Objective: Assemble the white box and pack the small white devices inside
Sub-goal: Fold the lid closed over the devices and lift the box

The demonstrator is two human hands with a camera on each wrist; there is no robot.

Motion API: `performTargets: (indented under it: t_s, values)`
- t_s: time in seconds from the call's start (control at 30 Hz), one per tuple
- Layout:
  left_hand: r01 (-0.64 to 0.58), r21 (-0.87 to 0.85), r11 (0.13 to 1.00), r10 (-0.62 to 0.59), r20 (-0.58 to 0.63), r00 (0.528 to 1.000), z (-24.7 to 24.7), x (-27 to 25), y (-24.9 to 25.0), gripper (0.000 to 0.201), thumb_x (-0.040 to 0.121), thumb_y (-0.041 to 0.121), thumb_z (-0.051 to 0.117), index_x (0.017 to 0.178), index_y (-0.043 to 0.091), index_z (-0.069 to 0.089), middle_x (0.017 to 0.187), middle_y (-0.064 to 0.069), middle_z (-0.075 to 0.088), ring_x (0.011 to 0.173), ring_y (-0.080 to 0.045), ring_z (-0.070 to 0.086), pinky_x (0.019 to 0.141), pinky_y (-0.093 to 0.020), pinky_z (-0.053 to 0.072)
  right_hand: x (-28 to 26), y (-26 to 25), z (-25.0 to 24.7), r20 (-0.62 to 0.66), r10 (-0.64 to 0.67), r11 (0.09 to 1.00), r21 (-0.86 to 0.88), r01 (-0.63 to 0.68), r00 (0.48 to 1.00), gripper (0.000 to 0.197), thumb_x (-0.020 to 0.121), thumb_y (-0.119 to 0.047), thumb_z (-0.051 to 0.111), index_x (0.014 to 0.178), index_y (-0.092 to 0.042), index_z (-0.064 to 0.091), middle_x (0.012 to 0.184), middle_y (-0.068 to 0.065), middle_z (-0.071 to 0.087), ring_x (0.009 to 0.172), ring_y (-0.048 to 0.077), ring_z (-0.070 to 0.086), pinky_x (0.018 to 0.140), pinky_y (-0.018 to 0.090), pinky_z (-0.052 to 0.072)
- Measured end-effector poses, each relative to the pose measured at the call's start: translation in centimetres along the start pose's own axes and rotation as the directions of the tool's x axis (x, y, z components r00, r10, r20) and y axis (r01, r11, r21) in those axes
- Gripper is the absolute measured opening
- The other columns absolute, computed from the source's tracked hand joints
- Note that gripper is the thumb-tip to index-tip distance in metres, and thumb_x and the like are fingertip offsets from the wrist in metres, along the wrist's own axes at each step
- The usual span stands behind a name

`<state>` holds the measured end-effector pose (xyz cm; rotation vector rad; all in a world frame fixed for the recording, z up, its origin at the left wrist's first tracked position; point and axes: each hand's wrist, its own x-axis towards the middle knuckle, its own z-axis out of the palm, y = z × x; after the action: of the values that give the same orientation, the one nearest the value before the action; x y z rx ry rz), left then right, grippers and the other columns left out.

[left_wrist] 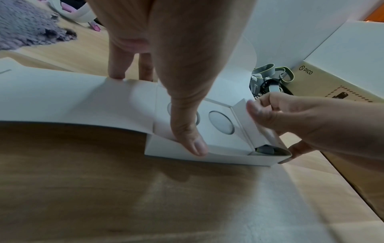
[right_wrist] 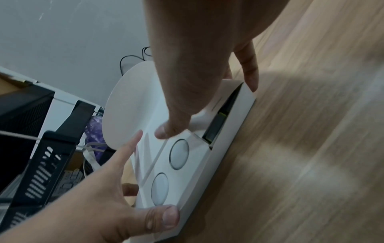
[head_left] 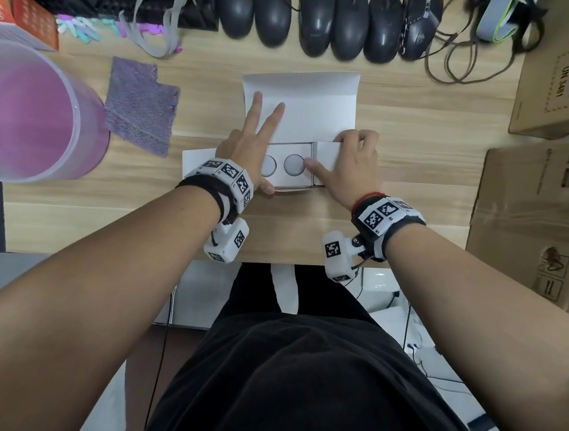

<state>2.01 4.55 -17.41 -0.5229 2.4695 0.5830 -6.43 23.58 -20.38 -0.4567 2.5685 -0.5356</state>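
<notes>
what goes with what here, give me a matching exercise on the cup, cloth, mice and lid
Things:
1 cup
2 cloth
3 mice
4 lid

States:
a black, in a row at the far edge
b white, folded open behind the tray
c pink inside, far left
d purple, flat beside the cup

Pairs: 1-c, 2-d, 3-a, 4-b

Head view is evenly bright with bowed edges; both wrist views are dimmer and blurred, hand shadows crossing the bench [left_wrist: 187, 197].
</notes>
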Motion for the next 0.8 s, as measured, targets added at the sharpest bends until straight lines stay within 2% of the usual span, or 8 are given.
performTargets:
  t_s: [0.1, 0.27, 0.4, 0.47, 0.57, 0.63, 0.7, 0.8]
  values:
    - [-0.004, 0.004, 1.0, 0.004, -0.002, 1.0, 0.0, 0.0, 0.0, 0.154, 0.046, 0.029, 0.101, 0.153, 0.044, -0.008, 0.165, 0.004, -0.024, 0.113, -0.035, 0.057, 0.084, -0.045, 0.056, 0.1, 0.6, 0.3, -0.039, -0.002, 0.997, 0.078, 0.005, 0.999, 0.062, 0.081, -0.059, 0.066, 0.119, -0.013, 0.049, 0.125, 0.012, 0.039, 0.103, 0.034, 0.055, 0.085, 0.046, 0.052]
    - [0.004, -0.008, 1.0, -0.004, 0.014, 1.0, -0.1, 0.0, 0.0, 0.153, 0.047, 0.026, 0.101, 0.154, 0.045, -0.008, 0.164, 0.006, -0.025, 0.119, -0.035, 0.054, 0.084, -0.047, 0.056, 0.2, -0.1, 0.7, -0.096, 0.122, 0.991, 0.069, -0.115, 0.988, 0.07, 0.074, -0.049, 0.08, 0.118, -0.009, 0.042, 0.121, 0.011, 0.04, 0.091, 0.033, 0.056, 0.072, 0.044, 0.052]
    - [-0.014, -0.004, 1.0, 0.014, 0.002, 1.0, -0.1, -0.2, -0.2, 0.15, 0.051, 0.03, 0.099, 0.154, 0.042, -0.008, 0.165, 0.006, -0.023, 0.121, -0.034, 0.054, 0.085, -0.047, 0.056, 0.2, 0.0, 0.2, -0.111, 0.071, 0.996, 0.058, -0.064, 0.991, 0.077, 0.069, -0.052, 0.082, 0.118, -0.007, 0.043, 0.121, 0.012, 0.042, 0.096, 0.031, 0.052, 0.083, 0.045, 0.05]
    - [-0.034, -0.002, 0.999, 0.034, -0.037, 0.999, -0.4, -0.5, -0.4, 0.143, 0.055, 0.034, 0.097, 0.156, 0.04, -0.004, 0.167, 0.006, -0.014, 0.125, -0.033, 0.054, 0.089, -0.047, 0.054, 0.3, -0.4, -0.5, -0.173, -0.01, 1.0, -0.007, 0.008, 0.985, 0.084, 0.063, -0.057, 0.083, 0.12, -0.007, 0.046, 0.122, 0.012, 0.044, 0.103, 0.03, 0.049, 0.087, 0.041, 0.047]
    - [-0.05, -0.058, 0.997, 0.041, -0.156, 0.987, -1.9, -1.5, -1.1, 0.118, 0.063, 0.037, 0.093, 0.156, 0.031, 0.02, 0.164, 0.002, 0.019, 0.131, -0.031, 0.048, 0.097, -0.047, 0.05, 1.4, -2.7, -2.4, -0.284, -0.135, 0.988, -0.113, 0.106, 0.949, 0.085, 0.061, -0.057, 0.082, 0.124, -0.01, 0.048, 0.128, 0.012, 0.046, 0.11, 0.03, 0.049, 0.086, 0.038, 0.046]
    - [0.023, -0.051, 0.998, -0.035, -0.256, 0.966, -3.0, -2.4, -2.5, 0.098, 0.07, 0.037, 0.089, 0.15, 0.026, 0.034, 0.151, -0.004, 0.039, 0.129, -0.031, 0.046, 0.099, -0.046, 0.046, 2.6, -4.6, -3.9, -0.38, -0.175, 0.984, -0.108, 0.144, 0.908, 0.085, 0.06, -0.05, 0.083, 0.128, -0.011, 0.048, 0.131, 0.012, 0.046, 0.115, 0.03, 0.049, 0.089, 0.037, 0.046]
    - [0.19, -0.117, 0.975, -0.216, -0.289, 0.933, -3.9, -3.4, -4.4, 0.085, 0.077, 0.042, 0.082, 0.146, 0.021, 0.037, 0.142, -0.01, 0.045, 0.128, -0.034, 0.045, 0.099, -0.05, 0.045, 4.0, -5.8, -5.3, -0.414, -0.173, 0.985, -0.097, 0.145, 0.894, 0.082, 0.059, -0.036, 0.084, 0.131, -0.015, 0.049, 0.134, 0.012, 0.045, 0.118, 0.03, 0.049, 0.093, 0.037, 0.046]
    - [0.372, -0.304, 0.877, -0.432, -0.161, 0.887, -4.6, -4.6, -6.8, 0.074, 0.081, 0.056, 0.073, 0.135, 0.014, 0.047, 0.126, -0.012, 0.059, 0.118, -0.033, 0.055, 0.095, -0.045, 0.048, 6.0, -6.7, -6.6, -0.185, -0.164, 0.979, -0.154, 0.136, 0.969, 0.042, 0.076, -0.018, 0.074, 0.117, -0.022, 0.062, 0.128, 0.008, 0.055, 0.111, 0.03, 0.057, 0.09, 0.041, 0.05]
